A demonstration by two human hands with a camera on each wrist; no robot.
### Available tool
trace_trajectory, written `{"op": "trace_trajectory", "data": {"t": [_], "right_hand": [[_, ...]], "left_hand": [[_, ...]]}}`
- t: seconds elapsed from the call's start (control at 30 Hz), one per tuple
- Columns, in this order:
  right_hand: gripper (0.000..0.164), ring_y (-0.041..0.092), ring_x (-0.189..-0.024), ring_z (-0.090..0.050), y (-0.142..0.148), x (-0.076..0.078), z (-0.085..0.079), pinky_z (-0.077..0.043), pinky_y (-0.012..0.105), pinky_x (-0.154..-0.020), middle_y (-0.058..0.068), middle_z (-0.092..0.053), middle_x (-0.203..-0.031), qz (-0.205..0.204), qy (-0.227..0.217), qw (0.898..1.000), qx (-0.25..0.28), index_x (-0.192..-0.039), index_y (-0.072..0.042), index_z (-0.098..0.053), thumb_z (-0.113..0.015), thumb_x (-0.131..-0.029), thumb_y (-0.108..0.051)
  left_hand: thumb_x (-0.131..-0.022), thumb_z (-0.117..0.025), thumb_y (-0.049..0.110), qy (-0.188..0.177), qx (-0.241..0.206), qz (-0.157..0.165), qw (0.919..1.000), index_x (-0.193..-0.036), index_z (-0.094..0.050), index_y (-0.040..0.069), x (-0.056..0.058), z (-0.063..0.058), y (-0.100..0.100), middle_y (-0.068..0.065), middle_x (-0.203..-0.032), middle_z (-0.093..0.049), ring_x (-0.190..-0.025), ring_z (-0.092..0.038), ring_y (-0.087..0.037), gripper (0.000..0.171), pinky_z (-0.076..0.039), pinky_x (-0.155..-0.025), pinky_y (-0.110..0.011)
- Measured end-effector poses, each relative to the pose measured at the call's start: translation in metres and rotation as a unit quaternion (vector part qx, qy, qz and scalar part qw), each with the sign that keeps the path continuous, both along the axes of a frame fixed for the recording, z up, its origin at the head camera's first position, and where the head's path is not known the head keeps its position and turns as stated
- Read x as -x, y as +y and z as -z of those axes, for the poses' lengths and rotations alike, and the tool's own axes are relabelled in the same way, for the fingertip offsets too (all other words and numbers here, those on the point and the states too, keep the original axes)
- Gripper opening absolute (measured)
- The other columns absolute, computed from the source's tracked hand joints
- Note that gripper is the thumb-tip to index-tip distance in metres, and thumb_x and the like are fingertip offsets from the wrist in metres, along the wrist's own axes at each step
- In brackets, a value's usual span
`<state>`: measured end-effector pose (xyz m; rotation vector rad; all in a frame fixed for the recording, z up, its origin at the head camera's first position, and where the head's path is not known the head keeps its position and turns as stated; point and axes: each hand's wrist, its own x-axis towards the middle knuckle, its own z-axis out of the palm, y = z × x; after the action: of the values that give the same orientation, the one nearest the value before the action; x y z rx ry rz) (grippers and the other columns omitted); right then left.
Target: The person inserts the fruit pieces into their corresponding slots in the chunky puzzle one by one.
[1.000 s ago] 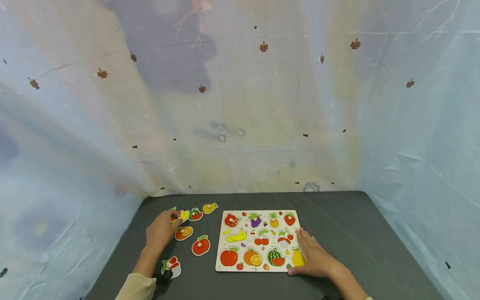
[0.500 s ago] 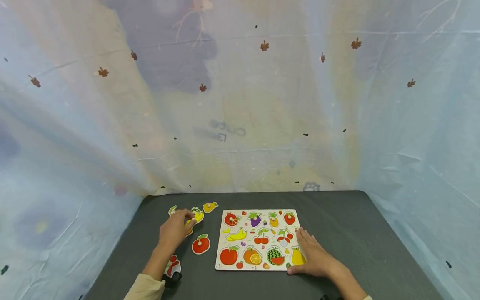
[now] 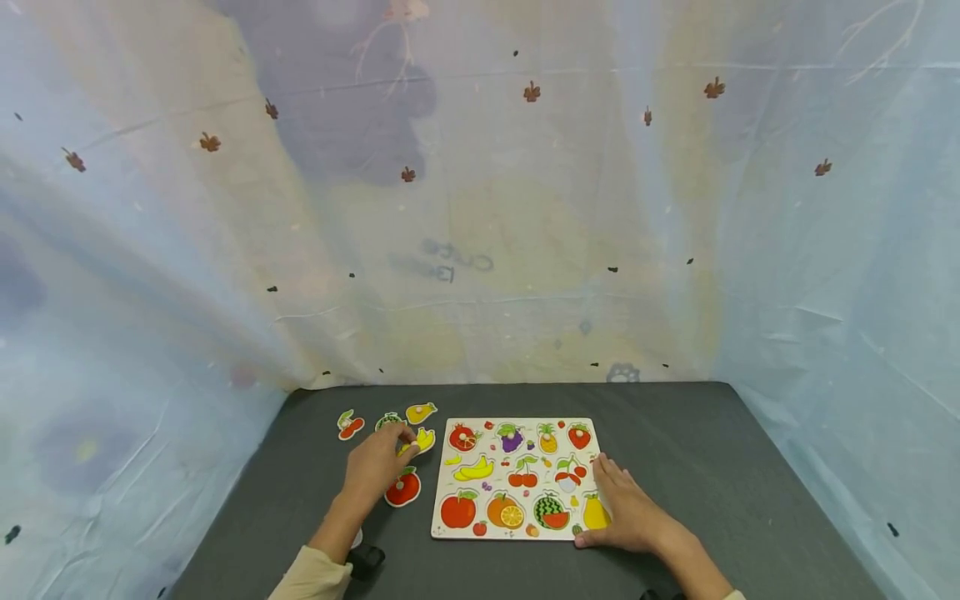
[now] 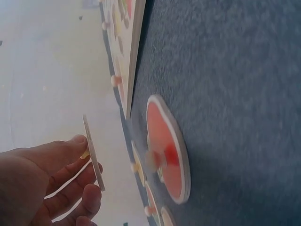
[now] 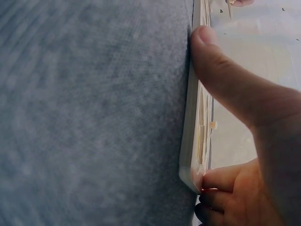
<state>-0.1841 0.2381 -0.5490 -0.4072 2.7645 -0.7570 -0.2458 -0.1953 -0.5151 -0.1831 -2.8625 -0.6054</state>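
We hold the banana piece (image 3: 425, 440) in the left hand (image 3: 377, 464), at the lower centre-left of the head frame, just left of the board (image 3: 450, 487). The thumb and fingers pinch it at its yellow knob (image 4: 85, 154); this grip presumably keeps the underside free. In the left wrist view, the piece is clear of the table (image 3: 712, 467) and roughly parallel to it.

We rest the right hand (image 3: 632, 514) on the board's lower-right corner, thumb spread to the near edge and fingers laid uncurled along the right edge. It grips no piece; we judge that it steadies the board, which lies flat with its picture side up.

We note the loose pieces left of the board, apparently set there within the left hand's reach. The cherry piece (image 3: 350, 428) and pear piece (image 3: 422, 412) lie farther back; the left hand partly hides the melon piece (image 3: 388, 419). The red piece (image 3: 406, 491) lies nearer, knob upward, apparently for easy pick-up
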Motion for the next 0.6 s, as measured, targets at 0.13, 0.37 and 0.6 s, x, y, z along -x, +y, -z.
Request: {"op": "trace_trajectory", "data": {"t": [0.13, 0.37, 0.6], "right_hand": [[0.14, 0.049, -0.16, -0.02, 0.0, 0.001, 0.0, -0.016, 0.065, -0.127, 0.033, -0.016, -0.173, 0.003, -0.004, 1.0, -0.002, -0.165, 0.012, -0.02, -0.093, -0.072, -0.065], [0.141, 0.049, -0.16, -0.02, 0.0, 0.001, 0.002, -0.016, 0.065, -0.127, 0.032, -0.016, -0.174, 0.002, -0.003, 1.0, -0.006, -0.165, 0.011, -0.019, -0.092, -0.073, -0.066], [0.141, 0.05, -0.16, -0.02, 0.0, 0.001, 0.003, -0.016, 0.066, -0.127, 0.033, -0.016, -0.173, 0.001, 0.004, 1.0, 0.001, -0.165, 0.012, -0.02, -0.093, -0.072, -0.064]], "left_hand": [[-0.093, -0.087, 0.027, -0.002, -0.001, 0.016, 0.9999, -0.102, -0.072, 0.018, 0.002, 0.005, 0.004, 0.003, -0.101, -0.07, -0.069, -0.052, -0.008, 0.02, -0.046, -0.062, -0.033], [-0.091, -0.089, 0.028, 0.002, 0.004, 0.033, 0.9994, -0.1, -0.072, 0.022, -0.001, 0.01, 0.015, 0.006, -0.097, -0.07, -0.078, -0.061, -0.01, 0.02, -0.052, -0.067, -0.035], [-0.091, -0.089, 0.027, 0.009, 0.012, 0.06, 0.9981, -0.1, -0.073, 0.021, -0.003, 0.014, 0.03, 0.003, -0.098, -0.069, -0.08, -0.063, -0.011, 0.019, -0.052, -0.069, -0.035]]}}
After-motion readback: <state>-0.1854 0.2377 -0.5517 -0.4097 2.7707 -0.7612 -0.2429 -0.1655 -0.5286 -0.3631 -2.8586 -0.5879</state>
